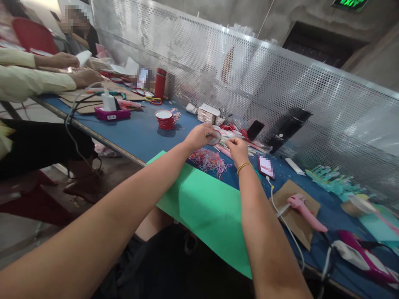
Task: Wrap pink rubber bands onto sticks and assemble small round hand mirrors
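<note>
My left hand (202, 136) is closed on a small round disc (215, 138) with a red rim and a pale middle, held above the table. Just to the right, my right hand (237, 148), with a gold bracelet at the wrist, has thumb and fingertips pinched together. Whatever is between them is too small to make out. Below both hands lies a tangled heap of pink and purple loops (209, 161). A green sheet (205, 207) spreads under my forearms at the table's front edge. A red stack with a white top (166, 119) stands left of my hands.
Behind the table (134, 137) rises a perforated metal screen (187, 50). A pink glue gun (307, 211) lies on cardboard at right, near a phone (266, 167) with a white cable. A purple power strip (112, 113) and red bottle (160, 85) stand left, beside a co-worker's hands (85, 78).
</note>
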Demonstrator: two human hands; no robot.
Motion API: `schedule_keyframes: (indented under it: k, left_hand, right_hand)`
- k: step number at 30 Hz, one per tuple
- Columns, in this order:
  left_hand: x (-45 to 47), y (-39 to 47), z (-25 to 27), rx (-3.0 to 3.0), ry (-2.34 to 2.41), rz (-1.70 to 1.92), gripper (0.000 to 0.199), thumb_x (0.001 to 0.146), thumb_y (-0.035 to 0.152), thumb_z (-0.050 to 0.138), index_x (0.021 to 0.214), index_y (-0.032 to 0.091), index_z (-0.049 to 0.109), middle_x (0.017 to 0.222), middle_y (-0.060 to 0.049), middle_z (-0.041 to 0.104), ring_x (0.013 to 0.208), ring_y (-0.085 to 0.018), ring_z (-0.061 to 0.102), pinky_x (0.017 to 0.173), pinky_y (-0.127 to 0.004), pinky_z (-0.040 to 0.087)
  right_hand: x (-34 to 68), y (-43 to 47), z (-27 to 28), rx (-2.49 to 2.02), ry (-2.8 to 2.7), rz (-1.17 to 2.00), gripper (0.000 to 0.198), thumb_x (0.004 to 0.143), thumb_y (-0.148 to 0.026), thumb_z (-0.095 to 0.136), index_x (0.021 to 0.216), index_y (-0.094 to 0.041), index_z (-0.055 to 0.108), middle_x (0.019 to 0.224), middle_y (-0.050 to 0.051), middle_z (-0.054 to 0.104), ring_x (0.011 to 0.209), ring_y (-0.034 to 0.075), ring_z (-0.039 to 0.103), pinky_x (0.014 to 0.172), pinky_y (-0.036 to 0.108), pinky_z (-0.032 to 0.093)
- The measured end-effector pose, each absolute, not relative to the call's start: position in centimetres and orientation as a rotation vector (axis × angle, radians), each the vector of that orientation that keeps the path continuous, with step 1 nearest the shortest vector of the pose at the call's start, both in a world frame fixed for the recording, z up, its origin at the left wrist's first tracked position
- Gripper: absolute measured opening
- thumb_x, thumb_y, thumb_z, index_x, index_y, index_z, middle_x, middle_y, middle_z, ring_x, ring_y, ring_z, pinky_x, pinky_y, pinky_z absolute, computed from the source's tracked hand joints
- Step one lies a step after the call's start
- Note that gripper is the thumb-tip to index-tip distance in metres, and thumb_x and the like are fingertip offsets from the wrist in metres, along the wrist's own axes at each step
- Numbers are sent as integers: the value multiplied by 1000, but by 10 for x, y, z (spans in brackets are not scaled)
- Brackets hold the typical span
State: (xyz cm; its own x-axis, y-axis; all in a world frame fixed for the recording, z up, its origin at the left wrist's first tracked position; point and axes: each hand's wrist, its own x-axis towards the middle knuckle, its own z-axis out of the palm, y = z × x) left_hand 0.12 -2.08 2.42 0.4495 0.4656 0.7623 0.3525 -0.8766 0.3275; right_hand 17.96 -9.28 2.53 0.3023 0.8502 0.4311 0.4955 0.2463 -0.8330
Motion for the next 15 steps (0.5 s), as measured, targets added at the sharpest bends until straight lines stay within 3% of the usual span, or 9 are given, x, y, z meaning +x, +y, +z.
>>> schedule_keyframes:
  k: [15]
  left_hand:
    - [1, -22, 28, 2460, 786, 1622, 19, 81, 17, 58, 78, 20, 77, 92, -6, 63, 84, -15, 58, 76, -30, 48]
  right_hand:
    - [183, -89, 18, -1438, -1362, 316, 17, 68, -35, 55, 67, -20, 61, 66, 0, 64, 64, 16, 54, 64, 28, 42]
